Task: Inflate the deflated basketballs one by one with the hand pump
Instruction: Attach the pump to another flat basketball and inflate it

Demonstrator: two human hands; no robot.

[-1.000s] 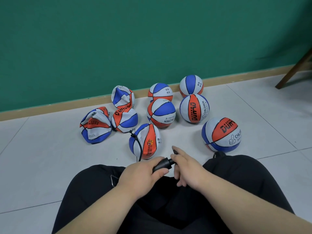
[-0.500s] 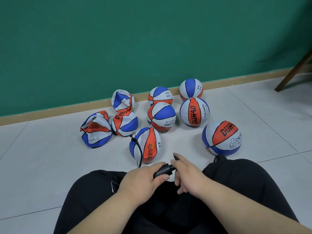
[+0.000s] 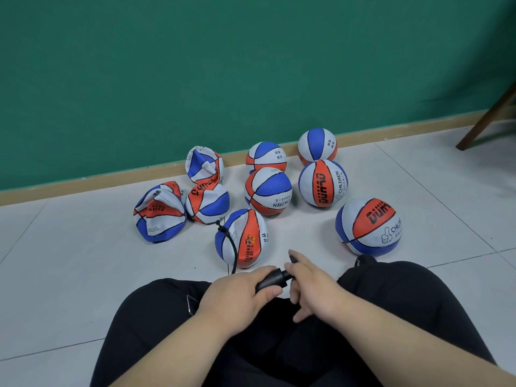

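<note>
A small black hand pump [image 3: 272,279] lies across my lap. My left hand [image 3: 237,297] grips its barrel. My right hand [image 3: 312,289] holds the handle end, fingers curled round it. A black hose [image 3: 231,247] runs from the pump to a partly filled orange, white and blue basketball [image 3: 245,238] on the floor just ahead. Three crumpled, deflated balls [image 3: 159,216] [image 3: 208,203] [image 3: 203,167] lie to its left. Several round, inflated balls sit behind and right, the nearest [image 3: 368,226] by my right knee.
I sit on a pale tiled floor [image 3: 69,261] with my black-trousered legs [image 3: 405,317] spread. A green wall with a wooden skirting [image 3: 83,182] stands behind the balls. A wooden furniture leg [image 3: 485,118] slants at the far right.
Both hands have stayed on the pump with little shift. The view has tilted slightly, so the balls sit a bit lower in the frame.
</note>
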